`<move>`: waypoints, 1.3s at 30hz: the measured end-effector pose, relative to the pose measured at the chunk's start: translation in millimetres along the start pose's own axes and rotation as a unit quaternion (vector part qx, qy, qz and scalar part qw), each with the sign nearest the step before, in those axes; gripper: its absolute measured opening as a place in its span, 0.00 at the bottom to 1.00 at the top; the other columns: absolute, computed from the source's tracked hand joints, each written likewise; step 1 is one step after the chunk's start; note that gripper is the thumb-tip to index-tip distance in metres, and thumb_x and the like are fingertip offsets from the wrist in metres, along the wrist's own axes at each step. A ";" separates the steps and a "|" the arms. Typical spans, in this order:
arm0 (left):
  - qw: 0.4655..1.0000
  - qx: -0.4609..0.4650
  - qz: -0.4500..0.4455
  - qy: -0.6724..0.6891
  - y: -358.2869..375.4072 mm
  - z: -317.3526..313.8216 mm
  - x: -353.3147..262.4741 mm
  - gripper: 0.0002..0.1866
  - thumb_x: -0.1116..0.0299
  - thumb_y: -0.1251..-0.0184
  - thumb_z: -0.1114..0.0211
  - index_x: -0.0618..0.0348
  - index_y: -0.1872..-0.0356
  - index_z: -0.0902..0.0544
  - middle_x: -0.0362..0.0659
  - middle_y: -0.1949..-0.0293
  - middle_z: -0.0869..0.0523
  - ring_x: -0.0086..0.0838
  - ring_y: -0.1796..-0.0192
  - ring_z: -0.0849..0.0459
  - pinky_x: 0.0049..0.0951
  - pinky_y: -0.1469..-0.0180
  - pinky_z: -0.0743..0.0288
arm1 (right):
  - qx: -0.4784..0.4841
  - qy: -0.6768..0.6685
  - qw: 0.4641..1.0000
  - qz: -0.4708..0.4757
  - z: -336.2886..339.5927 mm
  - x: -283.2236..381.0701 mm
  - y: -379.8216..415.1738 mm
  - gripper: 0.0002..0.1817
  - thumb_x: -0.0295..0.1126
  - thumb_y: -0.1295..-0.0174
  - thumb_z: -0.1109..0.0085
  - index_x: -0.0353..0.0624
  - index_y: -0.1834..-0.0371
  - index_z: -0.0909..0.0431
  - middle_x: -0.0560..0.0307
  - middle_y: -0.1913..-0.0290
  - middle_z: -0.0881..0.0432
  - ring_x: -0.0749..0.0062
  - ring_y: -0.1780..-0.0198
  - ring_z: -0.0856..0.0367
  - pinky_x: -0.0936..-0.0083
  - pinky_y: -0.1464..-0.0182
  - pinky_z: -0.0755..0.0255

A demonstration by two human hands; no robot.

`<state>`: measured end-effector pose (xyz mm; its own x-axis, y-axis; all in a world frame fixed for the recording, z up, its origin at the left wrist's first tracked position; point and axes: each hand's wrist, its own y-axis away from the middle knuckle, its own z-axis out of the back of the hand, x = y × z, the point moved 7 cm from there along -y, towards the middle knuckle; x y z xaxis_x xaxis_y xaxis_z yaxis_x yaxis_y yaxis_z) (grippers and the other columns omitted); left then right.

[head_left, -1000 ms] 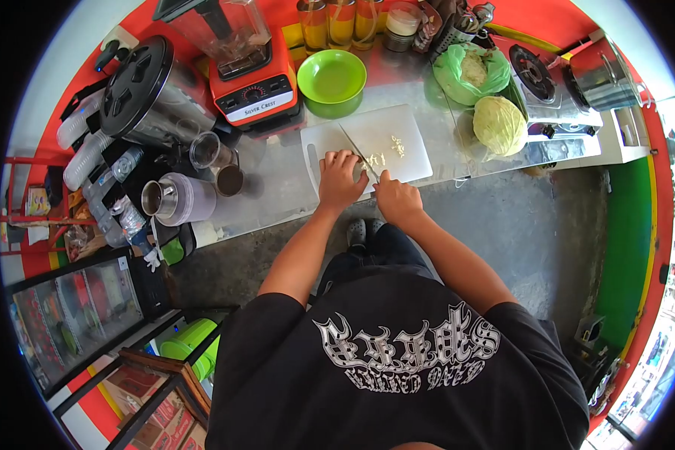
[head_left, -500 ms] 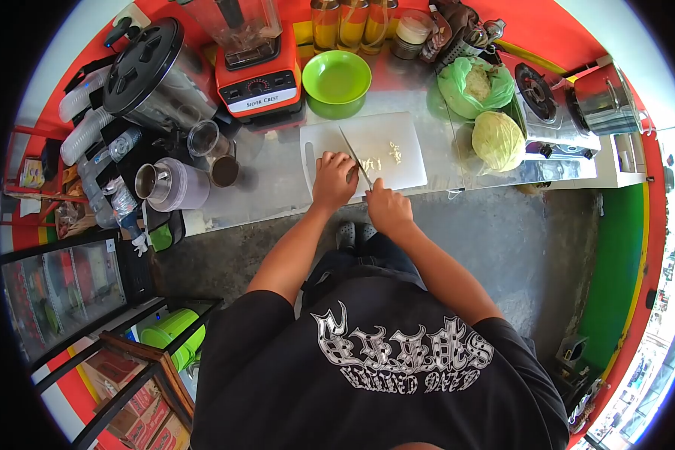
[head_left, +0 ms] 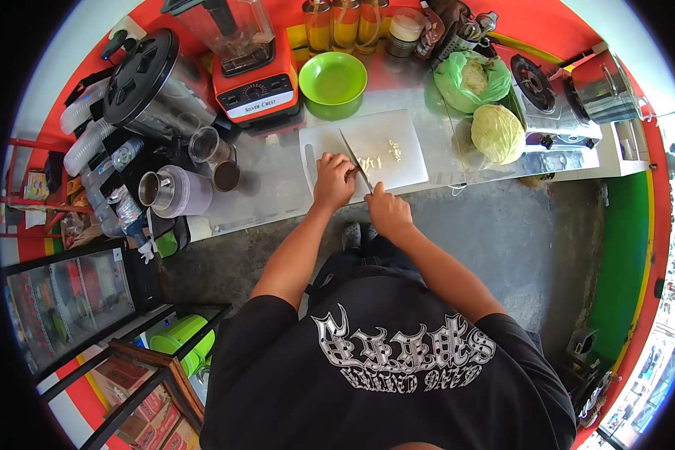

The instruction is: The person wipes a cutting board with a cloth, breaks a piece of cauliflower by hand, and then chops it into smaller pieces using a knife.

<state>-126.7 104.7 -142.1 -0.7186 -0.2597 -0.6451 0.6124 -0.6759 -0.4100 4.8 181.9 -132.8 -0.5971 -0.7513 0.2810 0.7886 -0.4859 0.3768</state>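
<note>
A white cutting board (head_left: 412, 161) lies near the front edge of the metal counter. My right hand (head_left: 389, 212) is closed around the handle of a kitchen knife (head_left: 350, 150), its blade slanting up and left over the board. Left of the blade, my left hand (head_left: 334, 180) rests on the board with curled fingers; what they hold down is hidden. Small pale chopped pieces (head_left: 370, 163), possibly garlic, lie just right of the blade. A second little pile of pale pieces (head_left: 395, 150) sits farther right on the board.
Behind the board stands a green bowl (head_left: 333, 79), with a red blender (head_left: 256, 94) to its left. A cabbage (head_left: 498, 135) and a green plastic bag (head_left: 472, 81) are at the right, beside a gas stove (head_left: 536, 86). A metal jug (head_left: 174, 191) stands left.
The camera view has shifted slightly. Both hands and the knife stay in nearly the same place on the board, and the piles look much the same.
</note>
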 end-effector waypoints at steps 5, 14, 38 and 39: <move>0.999 -0.026 0.017 0.024 -0.8 3.3 3.6 0.04 0.74 0.42 0.27 0.57 0.68 0.14 0.38 0.57 0.14 0.42 0.47 0.22 0.43 0.41 0.31 | -0.021 -0.002 1.000 0.016 0.8 -0.6 -8.6 0.19 0.47 0.20 0.51 0.38 0.52 0.30 0.33 0.62 0.11 0.34 0.57 0.11 0.44 0.54 0.18; 0.996 -0.072 0.039 0.035 15.0 40.6 12.5 0.23 0.71 0.43 0.28 0.55 0.44 0.19 0.46 0.43 0.17 0.48 0.36 0.26 0.48 0.30 0.35 | -0.066 -0.058 0.995 0.040 19.0 -14.5 -17.7 0.19 0.47 0.20 0.51 0.38 0.52 0.29 0.31 0.63 0.12 0.31 0.59 0.12 0.43 0.54 0.19; 0.998 -0.042 0.048 0.022 15.6 32.1 17.0 0.18 0.74 0.41 0.29 0.59 0.48 0.18 0.48 0.52 0.14 0.47 0.48 0.20 0.42 0.43 0.25 | -0.119 -0.038 0.992 -0.004 38.0 -60.6 -15.1 0.19 0.48 0.25 0.45 0.40 0.54 0.30 0.34 0.62 0.12 0.34 0.60 0.12 0.43 0.59 0.20; 0.997 -0.043 0.048 0.032 15.5 31.1 18.4 0.18 0.74 0.41 0.29 0.60 0.48 0.17 0.48 0.53 0.14 0.46 0.49 0.19 0.42 0.44 0.24 | -0.120 -0.039 0.992 -0.004 35.7 -57.3 -17.3 0.19 0.48 0.25 0.45 0.40 0.54 0.30 0.34 0.62 0.12 0.34 0.60 0.12 0.43 0.59 0.20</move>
<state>-140.7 67.9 -140.3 -0.6339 -0.2742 -0.7232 0.7060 -0.5870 -0.3962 20.2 249.3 -123.9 -0.6052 -0.7149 0.3501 0.7908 -0.5905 0.1612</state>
